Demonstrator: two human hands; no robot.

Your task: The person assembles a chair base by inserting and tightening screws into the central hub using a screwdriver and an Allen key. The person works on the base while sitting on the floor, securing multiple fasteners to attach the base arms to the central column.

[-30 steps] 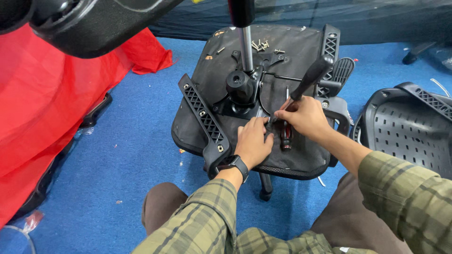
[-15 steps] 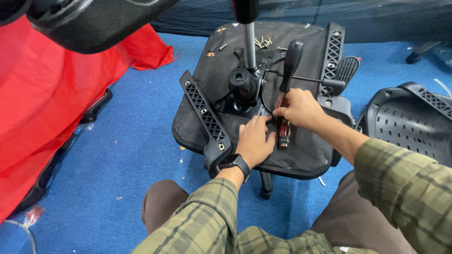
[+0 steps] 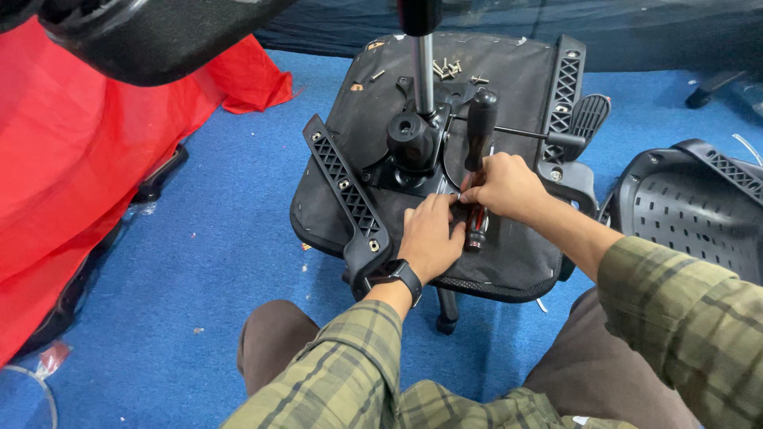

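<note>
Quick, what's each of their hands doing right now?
Left hand: fingers curled, resting on the upturned black fabric chair seat; whether it holds anything cannot be told.
Right hand: closed around the dark red-handled screwdriver.

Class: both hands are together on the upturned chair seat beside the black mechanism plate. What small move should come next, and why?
Probably seat the tool tip squarely before turning. The right hand grips the dark red-handled screwdriver near the black metal mechanism plate, while the left hand steadies beside it; the tip itself is hidden.
</note>
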